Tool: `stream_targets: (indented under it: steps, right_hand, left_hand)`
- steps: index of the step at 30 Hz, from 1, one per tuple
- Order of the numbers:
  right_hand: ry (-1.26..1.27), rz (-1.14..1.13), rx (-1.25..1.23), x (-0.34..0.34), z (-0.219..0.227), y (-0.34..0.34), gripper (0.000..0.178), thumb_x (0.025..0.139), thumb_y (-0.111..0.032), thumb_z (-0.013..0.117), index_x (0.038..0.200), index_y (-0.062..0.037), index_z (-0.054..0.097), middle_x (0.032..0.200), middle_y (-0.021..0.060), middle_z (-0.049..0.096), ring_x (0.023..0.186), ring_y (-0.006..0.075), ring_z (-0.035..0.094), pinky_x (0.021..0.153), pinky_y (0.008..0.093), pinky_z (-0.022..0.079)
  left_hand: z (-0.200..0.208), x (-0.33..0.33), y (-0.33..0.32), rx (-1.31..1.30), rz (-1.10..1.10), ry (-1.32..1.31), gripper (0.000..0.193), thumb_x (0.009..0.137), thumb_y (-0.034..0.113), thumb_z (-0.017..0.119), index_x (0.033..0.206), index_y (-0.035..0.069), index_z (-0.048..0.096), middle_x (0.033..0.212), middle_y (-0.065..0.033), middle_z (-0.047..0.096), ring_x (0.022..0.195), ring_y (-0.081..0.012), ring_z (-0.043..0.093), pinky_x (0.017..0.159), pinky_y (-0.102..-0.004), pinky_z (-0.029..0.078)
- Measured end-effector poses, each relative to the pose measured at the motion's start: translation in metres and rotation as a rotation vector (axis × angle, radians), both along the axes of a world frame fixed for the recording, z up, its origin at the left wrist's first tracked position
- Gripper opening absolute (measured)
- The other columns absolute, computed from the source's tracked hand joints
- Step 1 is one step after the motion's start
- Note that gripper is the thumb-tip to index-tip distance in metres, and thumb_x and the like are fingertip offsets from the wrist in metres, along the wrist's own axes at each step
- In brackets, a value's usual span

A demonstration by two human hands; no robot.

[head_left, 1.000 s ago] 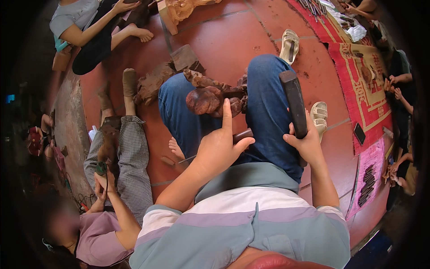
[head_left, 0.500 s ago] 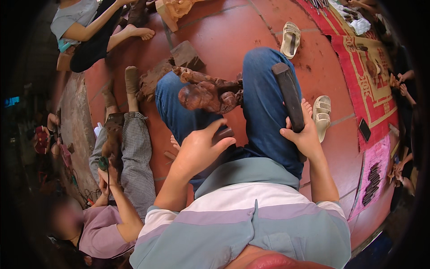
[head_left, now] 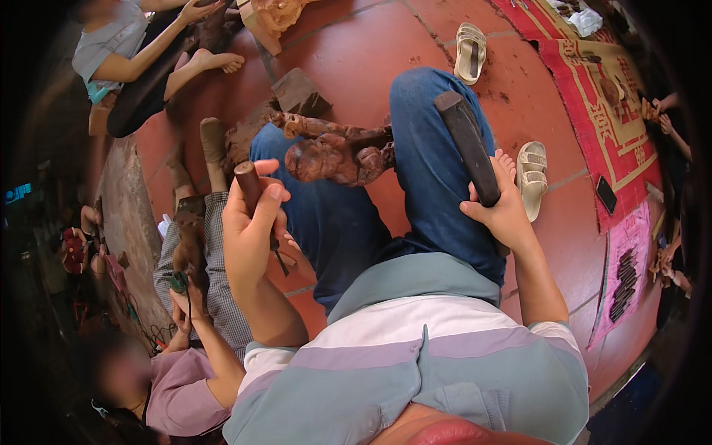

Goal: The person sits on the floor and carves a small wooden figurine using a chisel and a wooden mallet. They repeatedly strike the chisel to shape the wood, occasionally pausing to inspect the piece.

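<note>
My left hand [head_left: 251, 230] is closed around a wood chisel [head_left: 248, 182], raised beside my left knee. Its round brown handle points up, and a thin dark blade shows below the fingers. My right hand [head_left: 506, 211] grips the lower end of a dark, blocky wooden mallet [head_left: 466, 137], which rests along my right thigh. Between my knees lies a reddish-brown carved wooden figure [head_left: 326, 157] with a rounded head and an outstretched limb. Neither hand nor tool touches the carving.
Rough wood blocks [head_left: 298, 93] sit beyond the carving. Pale sandals [head_left: 532, 178] lie on the red tiled floor [head_left: 348, 63]. At right are a patterned mat [head_left: 593, 111], a phone [head_left: 606, 194] and a pink cloth [head_left: 612, 311] bearing several dark tools. A co-worker [head_left: 185, 393] sits close at left.
My left hand has moved left and turned upward, bringing the chisel upright away from the carving. My right hand keeps its hold on the mallet. The whole view has shifted slightly.
</note>
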State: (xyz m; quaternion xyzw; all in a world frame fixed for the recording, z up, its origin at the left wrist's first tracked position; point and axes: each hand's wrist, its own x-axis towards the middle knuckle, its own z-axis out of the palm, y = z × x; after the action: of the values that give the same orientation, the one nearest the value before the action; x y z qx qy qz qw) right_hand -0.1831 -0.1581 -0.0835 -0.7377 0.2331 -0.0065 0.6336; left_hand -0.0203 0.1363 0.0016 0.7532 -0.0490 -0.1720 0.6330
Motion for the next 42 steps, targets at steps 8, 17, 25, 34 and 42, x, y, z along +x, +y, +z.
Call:
stream_targets:
  steps: [8, 17, 25, 34, 42]
  right_hand:
    - [0.009, -0.001, 0.04, 0.002, 0.0, -0.001, 0.069, 0.072, 0.006, 0.073, 0.135, -0.006, 0.049, 0.083, -0.0028, 0.052, 0.077, 0.0063, 0.053, 0.073, 0.0225, 0.044]
    - [0.021, 0.006, 0.027, 0.006, 0.003, -0.002, 0.066, 0.071, 0.007, 0.074, 0.132, -0.0062, 0.051, 0.082, -0.0034, 0.052, 0.075, 0.0061, 0.052, 0.072, 0.0223, 0.044]
    - [0.009, -0.037, 0.07, 0.006, -0.002, -0.002, 0.06, 0.068, 0.009, 0.075, 0.123, -0.0062, 0.055, 0.085, -0.0029, 0.051, 0.074, 0.006, 0.052, 0.069, 0.0221, 0.044]
    - [0.032, -0.05, 0.067, 0.007, 0.005, 0.0, 0.058, 0.069, 0.008, 0.075, 0.121, -0.0069, 0.055, 0.082, -0.0035, 0.052, 0.074, 0.0062, 0.052, 0.07, 0.0225, 0.044]
    - [-0.003, 0.009, 0.004, 0.008, -0.001, -0.001, 0.058, 0.07, 0.007, 0.075, 0.122, -0.0069, 0.055, 0.079, -0.0037, 0.051, 0.074, 0.0063, 0.051, 0.071, 0.0228, 0.043]
  left_hand:
    - [-0.011, 0.005, -0.007, 0.255, 0.006, -0.102, 0.047, 0.092, 0.016, 0.066, 0.136, 0.008, 0.054, 0.088, 0.0003, 0.059, 0.06, -0.0019, 0.048, 0.049, -0.0174, 0.039]
    - [-0.012, 0.009, -0.013, 0.195, 0.062, -0.075, 0.045, 0.093, 0.015, 0.066, 0.136, 0.005, 0.054, 0.092, 0.0006, 0.06, 0.056, -0.0004, 0.046, 0.047, -0.0159, 0.036]
    - [-0.012, 0.012, -0.01, 0.175, 0.045, -0.01, 0.039, 0.089, 0.017, 0.069, 0.126, 0.007, 0.062, 0.086, 0.0009, 0.063, 0.055, -0.0027, 0.049, 0.047, -0.0191, 0.041]
    - [-0.014, 0.017, -0.017, 0.217, -0.059, 0.057, 0.054, 0.079, 0.021, 0.081, 0.127, 0.005, 0.061, 0.083, -0.0001, 0.064, 0.057, -0.0047, 0.051, 0.05, -0.0205, 0.041]
    - [-0.021, 0.014, -0.019, 0.183, -0.053, 0.016, 0.056, 0.078, 0.018, 0.08, 0.129, 0.006, 0.06, 0.084, 0.0019, 0.063, 0.054, -0.002, 0.046, 0.046, -0.0185, 0.037]
